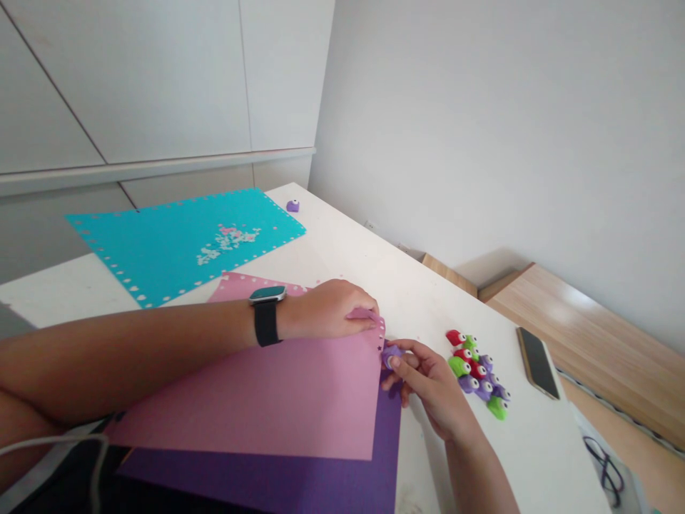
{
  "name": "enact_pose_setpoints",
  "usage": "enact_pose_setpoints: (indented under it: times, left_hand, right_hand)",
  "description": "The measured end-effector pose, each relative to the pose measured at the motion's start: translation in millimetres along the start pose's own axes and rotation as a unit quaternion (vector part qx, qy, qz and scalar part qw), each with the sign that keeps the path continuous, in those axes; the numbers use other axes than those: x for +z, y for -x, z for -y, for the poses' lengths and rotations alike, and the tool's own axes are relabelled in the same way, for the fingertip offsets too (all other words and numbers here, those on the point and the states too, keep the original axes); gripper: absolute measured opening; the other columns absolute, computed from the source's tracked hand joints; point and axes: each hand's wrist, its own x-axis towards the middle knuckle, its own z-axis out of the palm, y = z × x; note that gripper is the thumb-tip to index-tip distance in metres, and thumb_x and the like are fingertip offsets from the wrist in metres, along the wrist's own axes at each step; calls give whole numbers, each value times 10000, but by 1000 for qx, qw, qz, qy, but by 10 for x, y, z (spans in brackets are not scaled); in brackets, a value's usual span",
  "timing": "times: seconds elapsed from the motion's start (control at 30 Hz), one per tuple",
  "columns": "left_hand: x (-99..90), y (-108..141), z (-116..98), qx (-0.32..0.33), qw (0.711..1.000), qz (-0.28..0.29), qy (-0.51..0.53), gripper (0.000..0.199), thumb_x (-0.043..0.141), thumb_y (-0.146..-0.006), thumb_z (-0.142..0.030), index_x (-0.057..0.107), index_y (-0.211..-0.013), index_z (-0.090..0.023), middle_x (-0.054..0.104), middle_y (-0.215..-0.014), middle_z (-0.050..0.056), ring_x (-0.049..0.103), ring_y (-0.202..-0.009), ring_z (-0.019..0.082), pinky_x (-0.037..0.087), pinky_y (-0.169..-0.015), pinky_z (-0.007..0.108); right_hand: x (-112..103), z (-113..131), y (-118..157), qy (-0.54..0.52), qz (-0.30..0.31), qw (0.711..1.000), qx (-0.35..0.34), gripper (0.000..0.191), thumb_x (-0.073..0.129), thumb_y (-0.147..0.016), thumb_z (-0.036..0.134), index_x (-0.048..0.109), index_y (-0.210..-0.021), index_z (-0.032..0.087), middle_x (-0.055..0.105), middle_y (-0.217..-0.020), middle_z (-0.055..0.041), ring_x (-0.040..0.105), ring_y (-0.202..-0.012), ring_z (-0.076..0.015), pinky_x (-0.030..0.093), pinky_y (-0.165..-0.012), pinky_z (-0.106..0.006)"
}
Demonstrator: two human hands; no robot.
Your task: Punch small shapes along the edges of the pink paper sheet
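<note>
My left hand (pixel 337 308), with a watch on its wrist, pinches the far right part of a pink sheet of paper (pixel 278 400). Small punched holes run along that sheet's far and right edges. In my right hand (pixel 428 378) is a purple craft punch (pixel 392 357) with an eye on it, set at the pink sheet's right edge; whether the paper is inside its slot I cannot tell. A purple sheet (pixel 382 442) lies under the pink one.
Several red, green and purple craft punches (pixel 478 368) lie grouped at the right, beside a phone (pixel 538 362). A blue sheet (pixel 160 250) with punched edges bears paper bits (pixel 227 241). One purple punch (pixel 292 205) sits at the far corner. Glasses (pixel 604 467) lie lower right.
</note>
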Motion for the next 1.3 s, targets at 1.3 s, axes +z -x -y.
enact_pose_setpoints:
  times: [1.3]
  left_hand:
    - [30,-11,29,-3,1000,-4,30,165,616,-941,-279,754,-1021,-240,771,-983,3,699,-909,162,456,-810,228]
  right_hand:
    - [185,-44,-32,-81,-28,996,11,455,909,-665,326,723,-1046,160,762,-962,-61,678,-839,-162,515,-861,-316]
